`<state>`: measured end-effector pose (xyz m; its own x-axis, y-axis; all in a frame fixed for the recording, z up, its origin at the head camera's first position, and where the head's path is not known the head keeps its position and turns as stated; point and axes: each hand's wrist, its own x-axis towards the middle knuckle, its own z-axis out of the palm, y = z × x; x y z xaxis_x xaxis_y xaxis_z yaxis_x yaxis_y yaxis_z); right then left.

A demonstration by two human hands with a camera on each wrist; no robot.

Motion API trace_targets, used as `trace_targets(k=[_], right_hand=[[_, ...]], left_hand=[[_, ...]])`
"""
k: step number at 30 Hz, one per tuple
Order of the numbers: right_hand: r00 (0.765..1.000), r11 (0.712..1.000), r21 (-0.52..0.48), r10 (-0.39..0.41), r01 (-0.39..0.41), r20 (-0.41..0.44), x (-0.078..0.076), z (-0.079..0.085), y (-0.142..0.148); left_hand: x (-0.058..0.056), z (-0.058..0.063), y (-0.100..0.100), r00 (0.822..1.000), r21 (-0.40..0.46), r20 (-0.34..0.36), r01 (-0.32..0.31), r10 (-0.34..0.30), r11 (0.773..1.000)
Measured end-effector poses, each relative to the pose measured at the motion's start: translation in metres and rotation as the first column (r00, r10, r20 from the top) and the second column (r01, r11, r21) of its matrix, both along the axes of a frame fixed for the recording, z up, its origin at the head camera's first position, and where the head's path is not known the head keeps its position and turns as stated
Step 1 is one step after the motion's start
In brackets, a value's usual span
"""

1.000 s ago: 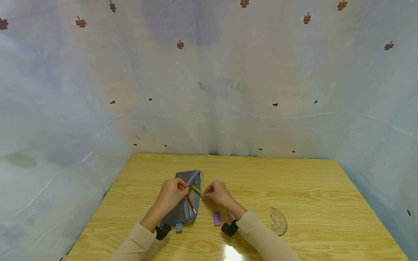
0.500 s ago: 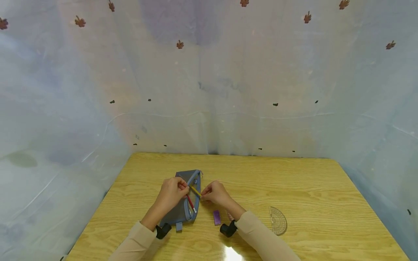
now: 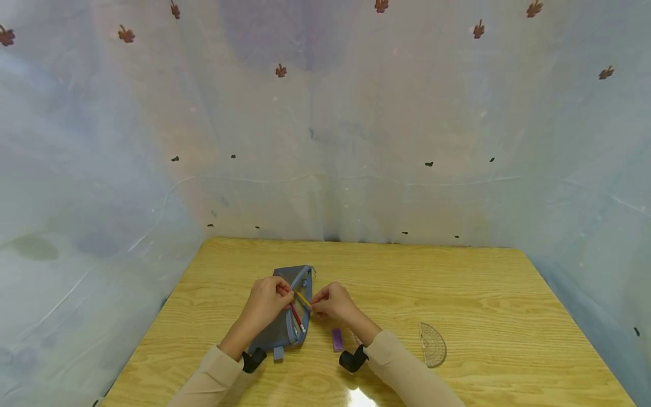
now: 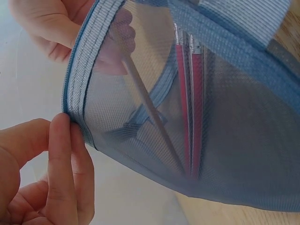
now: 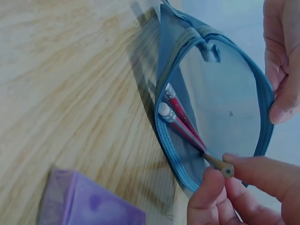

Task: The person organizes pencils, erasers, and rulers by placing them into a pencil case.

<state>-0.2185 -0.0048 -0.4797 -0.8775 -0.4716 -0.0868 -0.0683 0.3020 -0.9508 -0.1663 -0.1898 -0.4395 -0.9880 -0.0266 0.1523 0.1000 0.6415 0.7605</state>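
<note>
A blue-edged mesh pencil case (image 3: 272,330) lies left of centre on the table in the head view, its zipped mouth open to the right. My left hand (image 3: 269,295) pinches the upper edge of that mouth and holds it raised. Between the thumb and fingers of my right hand (image 3: 335,302) is one end of a yellow pencil (image 3: 303,298). The pencil's other end reaches into the case, seen through the mesh in the left wrist view. Two red pencils (image 5: 180,123) with white eraser ends lie inside, their tips deep in the case.
On the wooden table (image 3: 488,316), a purple eraser (image 3: 338,340) lies right of the case. A clear protractor (image 3: 433,345) rests beyond my right forearm. Another clear piece with reddish markings (image 3: 357,337) is partly hidden beneath that wrist. A patterned curtain (image 3: 356,141) hangs behind the table.
My right hand has moved slightly left toward the pencil case, sliding the yellow pencil farther into its mouth. My left hand stays on the edge.
</note>
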Motion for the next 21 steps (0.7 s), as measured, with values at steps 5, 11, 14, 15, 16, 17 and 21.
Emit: trace_targets(k=[5,11,14,15,16,17,21], right_hand=[[1.0,1.0,-0.002,-0.021,0.021,-0.013,0.0006,-0.0006,0.0011],[1.0,0.999,-0.031,-0.023,0.023,-0.013,0.0004,-0.001,0.0037],[1.0,0.999,-0.045,-0.026,0.026,-0.008,0.0007,-0.0014,0.0045],[1.0,0.998,-0.048,-0.027,0.026,-0.006,0.001,-0.0015,0.0047],[1.0,0.998,-0.048,-0.029,0.029,-0.001,0.0012,-0.0016,0.0048],[1.0,0.998,-0.046,-0.031,0.031,0.001,0.0013,-0.0015,0.0049],[0.999,0.999,-0.041,-0.033,0.033,0.006,0.0019,-0.0007,0.0055]], left_hand=[[-0.0001,-0.0014,0.0,1.0,0.002,-0.002,-0.01,0.01,1.0],[0.0004,-0.0018,0.001,1.0,0.009,-0.003,-0.009,0.009,1.0],[0.0007,-0.0019,0.0014,1.0,0.012,-0.007,-0.01,0.01,1.0],[0.0007,-0.002,0.0015,1.0,0.011,-0.008,-0.01,0.01,1.0],[0.0008,-0.0022,0.0015,1.0,0.011,-0.008,-0.011,0.011,1.0],[0.0007,-0.0024,0.0014,1.0,0.012,-0.007,-0.012,0.012,1.0],[0.0,-0.0032,0.0009,1.0,0.018,0.003,-0.016,0.016,1.0]])
